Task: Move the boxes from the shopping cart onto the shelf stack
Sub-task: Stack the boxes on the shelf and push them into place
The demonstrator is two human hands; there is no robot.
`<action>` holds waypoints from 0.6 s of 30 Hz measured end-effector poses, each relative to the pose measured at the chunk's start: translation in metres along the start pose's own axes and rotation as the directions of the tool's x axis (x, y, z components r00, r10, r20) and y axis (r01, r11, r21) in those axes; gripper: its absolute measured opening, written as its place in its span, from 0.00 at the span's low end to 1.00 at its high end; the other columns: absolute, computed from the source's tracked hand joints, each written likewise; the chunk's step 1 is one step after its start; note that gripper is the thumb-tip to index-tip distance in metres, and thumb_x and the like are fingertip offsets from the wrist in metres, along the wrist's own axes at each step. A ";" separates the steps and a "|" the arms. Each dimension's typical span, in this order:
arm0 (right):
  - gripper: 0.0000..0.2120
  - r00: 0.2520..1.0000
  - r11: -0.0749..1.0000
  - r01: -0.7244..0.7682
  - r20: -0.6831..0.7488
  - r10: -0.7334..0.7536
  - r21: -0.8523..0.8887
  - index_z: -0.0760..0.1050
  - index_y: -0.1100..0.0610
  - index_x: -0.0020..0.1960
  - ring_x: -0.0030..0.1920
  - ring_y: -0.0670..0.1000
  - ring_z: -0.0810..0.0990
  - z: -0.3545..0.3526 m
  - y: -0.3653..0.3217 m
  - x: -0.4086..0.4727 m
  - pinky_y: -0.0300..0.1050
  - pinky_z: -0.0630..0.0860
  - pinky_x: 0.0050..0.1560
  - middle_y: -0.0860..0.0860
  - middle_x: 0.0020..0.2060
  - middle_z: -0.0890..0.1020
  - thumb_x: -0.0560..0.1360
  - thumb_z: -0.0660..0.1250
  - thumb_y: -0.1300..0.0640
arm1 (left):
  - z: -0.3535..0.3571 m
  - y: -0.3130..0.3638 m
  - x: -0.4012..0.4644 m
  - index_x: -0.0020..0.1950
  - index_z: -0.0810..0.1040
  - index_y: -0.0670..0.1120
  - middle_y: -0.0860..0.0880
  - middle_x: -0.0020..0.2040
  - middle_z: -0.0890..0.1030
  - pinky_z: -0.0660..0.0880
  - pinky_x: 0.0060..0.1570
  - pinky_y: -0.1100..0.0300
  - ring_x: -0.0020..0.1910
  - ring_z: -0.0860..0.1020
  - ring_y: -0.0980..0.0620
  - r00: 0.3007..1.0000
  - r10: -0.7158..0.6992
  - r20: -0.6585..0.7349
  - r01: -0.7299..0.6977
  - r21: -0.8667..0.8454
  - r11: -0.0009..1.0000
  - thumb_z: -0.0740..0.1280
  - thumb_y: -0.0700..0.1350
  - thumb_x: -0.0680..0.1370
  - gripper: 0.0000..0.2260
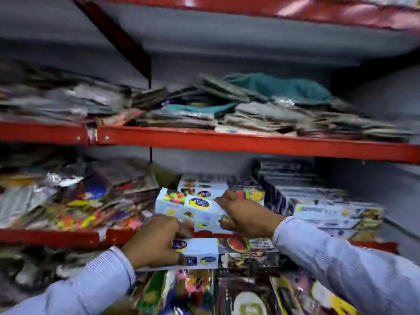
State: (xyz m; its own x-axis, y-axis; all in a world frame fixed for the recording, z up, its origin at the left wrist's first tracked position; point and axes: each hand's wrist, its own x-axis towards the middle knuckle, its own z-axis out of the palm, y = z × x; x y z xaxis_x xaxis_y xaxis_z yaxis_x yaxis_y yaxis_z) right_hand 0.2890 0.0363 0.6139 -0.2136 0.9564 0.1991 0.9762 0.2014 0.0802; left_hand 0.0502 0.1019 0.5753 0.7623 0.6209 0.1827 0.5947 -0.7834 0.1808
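1. Loose packets point(68, 201) are heaped at the left of the shelf point(227, 144); a nudge could spill them.
2. The left hand point(154, 239) grips a flat box point(204, 253) below the shelf edge, fingers closed on its end.
3. The right hand point(243, 214) pinches a tilted box point(188, 210) over the box stack point(202, 185); set down crooked, it could slide off.
4. The cart is not visible.

Frame motion-blurred. Right hand point(244, 215) gripped a tilted white fruit-print box point(193, 209) at the red shelf point(250, 145) edge; left hand point(155, 241) clasped a long flat box point(204, 252) just below. Matching boxes point(203, 186) stacked behind
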 end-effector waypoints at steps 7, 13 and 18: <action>0.17 0.985 0.991 -0.130 0.108 0.133 -0.032 0.68 0.65 0.65 0.58 0.64 0.75 0.023 0.036 0.056 0.54 0.76 0.55 0.63 0.63 0.69 0.79 0.62 0.58 | 0.011 -0.008 0.048 0.65 0.77 0.56 0.53 0.64 0.79 0.70 0.55 0.62 0.63 0.75 0.51 0.996 -0.092 0.005 0.092 -0.029 0.995 0.78 0.56 0.67 0.27; 0.22 0.969 0.981 -0.176 0.158 0.188 -0.086 0.65 0.62 0.71 0.68 0.62 0.70 0.054 0.063 0.090 0.57 0.72 0.65 0.62 0.67 0.69 0.79 0.62 0.57 | 0.017 -0.022 0.069 0.65 0.79 0.54 0.54 0.63 0.82 0.73 0.56 0.62 0.60 0.78 0.51 0.994 -0.090 0.055 0.091 -0.019 0.996 0.78 0.55 0.67 0.27; 0.25 0.978 0.986 -0.162 0.128 0.165 -0.030 0.65 0.61 0.73 0.68 0.61 0.70 0.071 0.072 0.099 0.53 0.74 0.61 0.60 0.69 0.68 0.78 0.64 0.58 | 0.023 -0.032 0.078 0.66 0.78 0.54 0.54 0.64 0.80 0.75 0.59 0.59 0.62 0.76 0.51 0.993 -0.105 0.060 0.107 -0.034 0.994 0.78 0.55 0.67 0.28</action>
State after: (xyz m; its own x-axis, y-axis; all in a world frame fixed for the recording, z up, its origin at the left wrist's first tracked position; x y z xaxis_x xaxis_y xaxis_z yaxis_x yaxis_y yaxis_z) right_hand 0.3407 0.1602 0.5697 -0.0435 0.9956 0.0829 0.9964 0.0372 0.0758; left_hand 0.0966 0.1745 0.5611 0.7096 0.6967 0.1047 0.6639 -0.7110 0.2316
